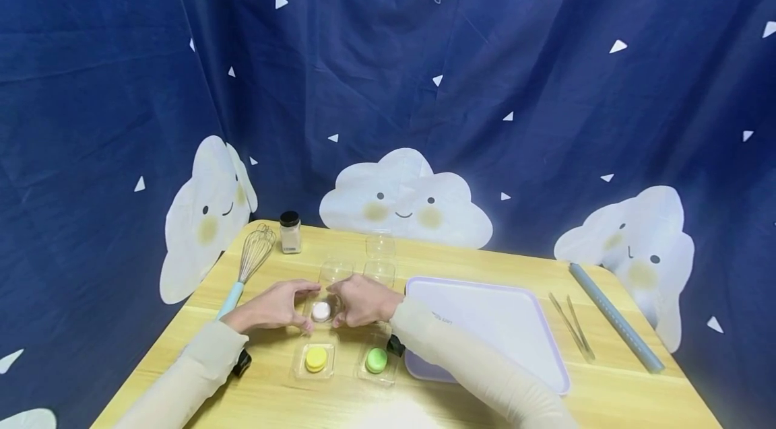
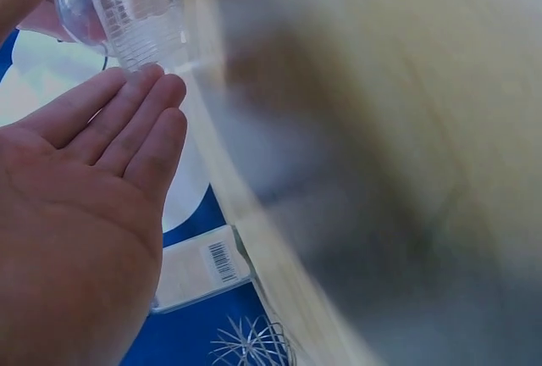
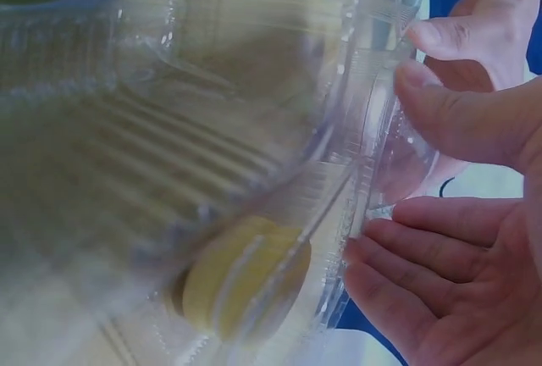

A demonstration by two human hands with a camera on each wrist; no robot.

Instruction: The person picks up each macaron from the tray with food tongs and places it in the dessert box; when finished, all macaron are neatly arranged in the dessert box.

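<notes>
Steadying, it seems, the clear plastic box (image 2: 146, 37) holding the white macaron (image 1: 321, 311) on the surface (image 1: 485, 409), left hand (image 1: 275, 308) and right hand (image 1: 366, 300) flank it, fingers extended at its edges, neither clenched; next move likely calls for light, even edge pressure.
</notes>
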